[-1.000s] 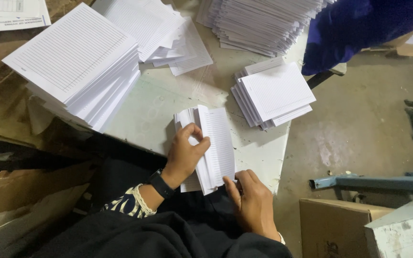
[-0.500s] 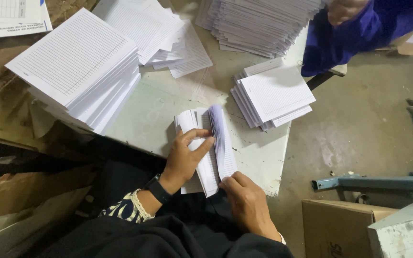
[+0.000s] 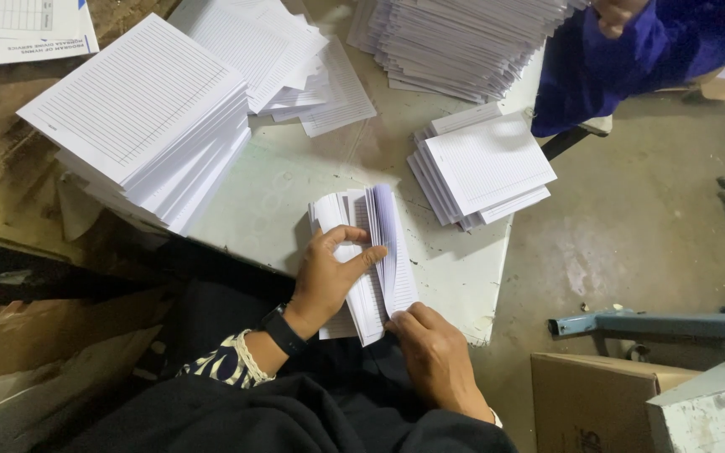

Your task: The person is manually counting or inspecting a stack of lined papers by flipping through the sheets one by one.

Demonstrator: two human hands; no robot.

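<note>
A small bundle of white lined sheets (image 3: 377,252) lies on the near edge of the white table (image 3: 295,184), fanned open along its right side. My left hand (image 3: 329,273) presses on the left part of the bundle, thumb hooked into the sheets. At the bundle's near corner, my right hand (image 3: 434,352) has its fingertips on the fanned sheets. A black band sits on my left wrist.
A tall stack of lined paper (image 3: 144,117) stands at the left, loose sheets (image 3: 295,59) behind it, a smaller stack (image 3: 484,168) to the right, and a wide pile (image 3: 463,38) at the back. A person in blue (image 3: 639,50) stands far right. A cardboard box (image 3: 589,407) and blue metal bar (image 3: 656,323) are on the floor.
The sheets on the bundle's right side have lifted and fanned upward. My right hand has slid in under the near corner. The person in blue has shifted at the top right.
</note>
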